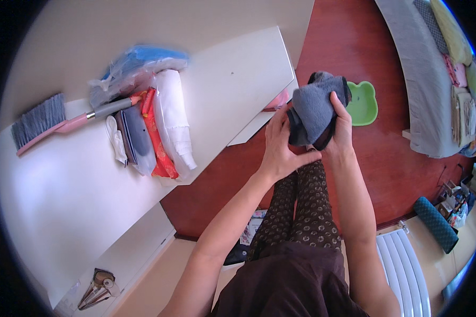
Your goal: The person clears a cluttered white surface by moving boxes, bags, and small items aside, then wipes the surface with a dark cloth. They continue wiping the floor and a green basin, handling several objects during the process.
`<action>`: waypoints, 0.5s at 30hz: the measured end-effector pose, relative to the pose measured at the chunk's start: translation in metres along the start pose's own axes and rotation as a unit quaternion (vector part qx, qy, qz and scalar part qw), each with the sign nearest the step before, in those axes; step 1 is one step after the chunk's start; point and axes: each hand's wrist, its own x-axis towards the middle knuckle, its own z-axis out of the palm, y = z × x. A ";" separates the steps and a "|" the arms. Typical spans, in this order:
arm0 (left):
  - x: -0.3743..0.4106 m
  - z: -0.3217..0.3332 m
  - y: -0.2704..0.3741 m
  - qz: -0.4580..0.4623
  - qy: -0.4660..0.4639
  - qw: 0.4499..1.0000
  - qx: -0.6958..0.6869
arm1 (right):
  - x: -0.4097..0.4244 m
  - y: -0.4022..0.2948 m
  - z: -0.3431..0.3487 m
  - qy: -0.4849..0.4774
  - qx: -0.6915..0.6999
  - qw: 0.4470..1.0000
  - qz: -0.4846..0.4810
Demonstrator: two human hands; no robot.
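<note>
A folded grey cloth with dark edging point(315, 109) is held up between both hands, above the red floor. My right hand point(341, 128) grips its right side, thumb lying on top of the cloth. On the cloth's left side, my left hand point(281, 146) touches it with the fingers, its thumb spread out below. Part of the cloth's underside is hidden. Beyond it on the floor is a green basin point(363, 104), partly covered by the cloth.
At the left, a white surface point(218, 91) bears a pink-handled brush point(73, 122), a white roll point(174, 115), a red packet point(158, 142) and plastic bags. A bed with a grey cover point(424, 99) is at the right, a white radiator point(402, 269) and a rolled mat point(435, 225) lower right.
</note>
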 end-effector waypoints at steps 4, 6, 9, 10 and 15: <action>0.010 -0.019 -0.002 -0.154 0.038 0.922 -0.353 | -0.002 0.007 0.032 -0.072 0.031 0.997 0.020; 0.007 -0.029 -0.005 -0.165 0.101 0.919 -0.343 | -0.002 0.012 0.042 -0.079 -0.041 0.996 -0.008; 0.004 -0.060 -0.011 -0.174 0.166 0.908 -0.342 | 0.014 0.027 0.038 -0.070 -0.322 0.921 -0.206; 0.003 -0.072 -0.016 -0.181 0.184 0.915 -0.311 | 0.016 0.033 0.044 -0.091 -0.362 0.898 -0.233; -0.003 -0.096 -0.068 -0.189 0.276 0.941 0.053 | 0.041 0.089 0.070 -0.011 -0.652 0.708 -0.272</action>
